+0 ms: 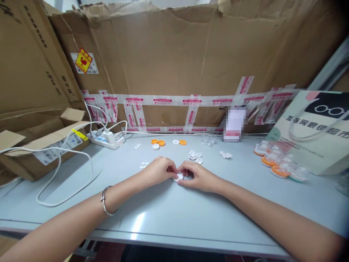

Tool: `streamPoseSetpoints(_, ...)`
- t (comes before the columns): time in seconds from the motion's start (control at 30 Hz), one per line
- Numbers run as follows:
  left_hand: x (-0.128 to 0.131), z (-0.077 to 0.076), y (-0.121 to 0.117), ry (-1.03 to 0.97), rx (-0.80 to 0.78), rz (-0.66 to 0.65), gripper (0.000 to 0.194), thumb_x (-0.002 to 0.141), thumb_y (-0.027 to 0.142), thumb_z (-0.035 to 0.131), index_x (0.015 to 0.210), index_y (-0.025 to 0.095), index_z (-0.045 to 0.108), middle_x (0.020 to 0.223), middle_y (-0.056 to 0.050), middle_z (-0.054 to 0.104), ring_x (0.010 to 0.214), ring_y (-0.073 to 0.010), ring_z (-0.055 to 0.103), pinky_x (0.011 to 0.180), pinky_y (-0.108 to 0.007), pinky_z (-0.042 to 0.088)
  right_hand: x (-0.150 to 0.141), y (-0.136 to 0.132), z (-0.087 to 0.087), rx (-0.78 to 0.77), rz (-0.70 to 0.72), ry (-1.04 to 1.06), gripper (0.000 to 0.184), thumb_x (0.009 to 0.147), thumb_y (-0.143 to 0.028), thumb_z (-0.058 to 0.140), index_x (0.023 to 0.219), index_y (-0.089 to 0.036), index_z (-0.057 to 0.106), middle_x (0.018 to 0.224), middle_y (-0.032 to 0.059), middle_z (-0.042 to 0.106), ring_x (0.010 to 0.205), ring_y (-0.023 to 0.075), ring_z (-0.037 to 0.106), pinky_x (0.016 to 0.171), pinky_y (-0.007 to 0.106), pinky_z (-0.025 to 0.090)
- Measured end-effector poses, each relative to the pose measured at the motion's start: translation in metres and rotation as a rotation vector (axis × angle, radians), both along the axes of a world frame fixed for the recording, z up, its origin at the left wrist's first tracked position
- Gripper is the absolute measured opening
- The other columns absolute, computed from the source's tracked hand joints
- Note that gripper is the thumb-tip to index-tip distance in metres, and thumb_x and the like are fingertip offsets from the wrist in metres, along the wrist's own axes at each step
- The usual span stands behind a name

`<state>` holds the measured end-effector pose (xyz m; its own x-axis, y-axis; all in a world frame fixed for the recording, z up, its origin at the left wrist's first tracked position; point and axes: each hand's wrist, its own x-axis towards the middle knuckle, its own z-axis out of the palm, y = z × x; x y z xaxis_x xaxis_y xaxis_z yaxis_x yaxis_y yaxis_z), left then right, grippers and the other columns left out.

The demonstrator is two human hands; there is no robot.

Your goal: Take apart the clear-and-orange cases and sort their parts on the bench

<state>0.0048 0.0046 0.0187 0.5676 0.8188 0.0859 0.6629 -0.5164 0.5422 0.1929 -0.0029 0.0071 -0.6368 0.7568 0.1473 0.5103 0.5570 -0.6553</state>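
Note:
Between my two hands, low over the middle of the table, is a small round white plastic disc [179, 177]. My left hand [163, 169] pinches it from the left with bent fingers. From the other side my right hand [196, 176] grips its edge between thumb and fingers. Fingertips cover part of the disc. Just beyond the hands lie white openwork plastic pieces [195, 155] in a small heap. Small white round pieces [144, 165] lie by my left forearm. Farther back are orange discs [161, 143] and white discs [155, 146].
Clear plastic parts [208, 140] and more white pieces [225, 155] lie behind. Assembled clear-topped items [272, 159] stand at right before a paper bag [308, 134]. At left are an open carton [40, 145], a power strip [106, 140] and a looping white cable [91, 163]. Large cardboard [163, 58] walls the back.

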Motion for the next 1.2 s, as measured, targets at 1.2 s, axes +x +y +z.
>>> streamPoseSetpoints(1.2, -0.071, 0.027, -0.008, -0.138, 0.818, 0.031, 0.012, 0.081, 0.014, 0.052, 0.084, 0.016, 0.063, 0.072, -0.001, 0.066, 0.06, -0.0077, 0.058, 0.06, -0.018, 0.047, 0.0, 0.001, -0.008, 0.015, -0.035, 0.073, 0.023, 0.07, -0.026, 0.06, 0.092, -0.019, 0.061, 0.078, 0.001, 0.051, 0.072, 0.0126, 0.05, 0.067, 0.024, 0.041)
